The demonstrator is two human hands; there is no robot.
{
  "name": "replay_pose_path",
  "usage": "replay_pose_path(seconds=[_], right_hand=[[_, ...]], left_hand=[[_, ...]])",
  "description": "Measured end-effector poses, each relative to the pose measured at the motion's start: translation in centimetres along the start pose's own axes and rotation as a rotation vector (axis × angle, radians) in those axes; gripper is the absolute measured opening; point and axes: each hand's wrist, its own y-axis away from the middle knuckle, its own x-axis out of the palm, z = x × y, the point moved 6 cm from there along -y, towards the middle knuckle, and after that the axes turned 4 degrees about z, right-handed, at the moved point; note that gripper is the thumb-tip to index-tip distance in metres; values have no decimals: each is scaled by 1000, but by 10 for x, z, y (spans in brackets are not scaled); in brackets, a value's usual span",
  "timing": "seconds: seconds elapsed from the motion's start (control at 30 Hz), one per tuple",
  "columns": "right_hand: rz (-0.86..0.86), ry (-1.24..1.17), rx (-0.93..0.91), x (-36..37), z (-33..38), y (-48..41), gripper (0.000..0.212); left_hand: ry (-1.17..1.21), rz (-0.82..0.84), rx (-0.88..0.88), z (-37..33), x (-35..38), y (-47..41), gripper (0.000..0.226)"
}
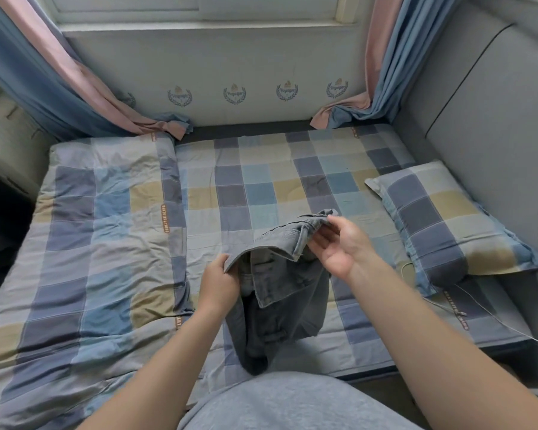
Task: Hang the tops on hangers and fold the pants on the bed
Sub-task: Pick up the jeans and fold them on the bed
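Note:
A pair of grey denim pants hangs above the checked bed sheet, held up by the waistband. My left hand grips the waistband's near-left end, fingers curled over the cloth. My right hand pinches the far-right end of the waistband between thumb and fingers. The waistband stretches between both hands, and the legs droop in a bunch toward my body. No tops or hangers are in view.
A folded checked quilt covers the bed's left half. A matching pillow lies at the right, with a thin white cable beside it. A grey padded headboard rises at the right, and curtains hang at the back.

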Motion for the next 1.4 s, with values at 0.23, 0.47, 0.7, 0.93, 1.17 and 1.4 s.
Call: replay_pose_path(seconds=[0.23, 0.47, 0.7, 0.93, 1.17, 1.4], right_hand=[[19, 643, -308, -29, 13, 2, 40], [350, 1399, -344, -10, -67, 6, 66], [154, 1377, -614, 1, -29, -2, 24], [175, 1037, -678, 14, -11, 6, 28], [-69, 1061, -603, -55, 16, -18, 36], [-243, 1538, -392, -119, -12, -52, 34]], left_hand=[[13, 86, -42, -42, -3, -5, 26], [-134, 388, 168, -88, 4, 7, 20], [-285, 457, 174, -73, -2, 8, 16], [-504, -58, 32, -4, -16, -12, 31], [-581, -236, -254, 75, -56, -9, 26], [-481, -215, -322, 97, -54, -5, 27]])
